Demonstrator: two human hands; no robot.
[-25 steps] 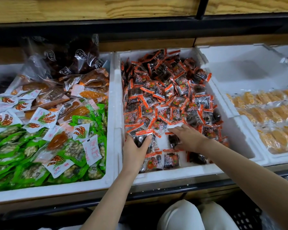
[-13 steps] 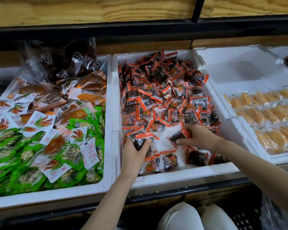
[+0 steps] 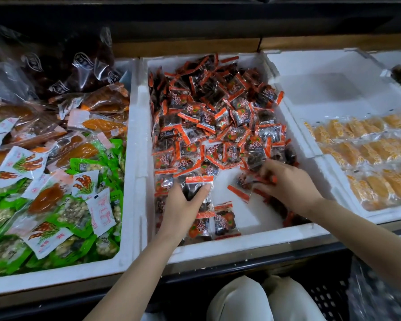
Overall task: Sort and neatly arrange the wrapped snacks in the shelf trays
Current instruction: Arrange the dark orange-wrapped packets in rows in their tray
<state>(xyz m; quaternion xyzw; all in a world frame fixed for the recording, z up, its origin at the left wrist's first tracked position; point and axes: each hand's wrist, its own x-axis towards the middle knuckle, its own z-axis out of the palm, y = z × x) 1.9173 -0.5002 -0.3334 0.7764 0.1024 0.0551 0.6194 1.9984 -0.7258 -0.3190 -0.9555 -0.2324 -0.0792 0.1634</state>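
While left hand (image 3: 181, 205) grips small stack of packets (image 3: 198, 186) at near left of middle tray (image 3: 241, 242), right hand (image 3: 289, 186) pinches loose packets (image 3: 248, 181) at near edge of pile (image 3: 218, 117); grip blurred. Step judged: building neat row. Next: bring right-hand packets to stack, align orange edges.

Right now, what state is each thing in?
Middle tray, dark packs heaped at back, floor showing in front.
Left hand, grips one dark pack.
Right hand, fingers curled on dark packs, blurred.
Left tray, mixed packs jumbled.
Right tray, yellow packs in rows.
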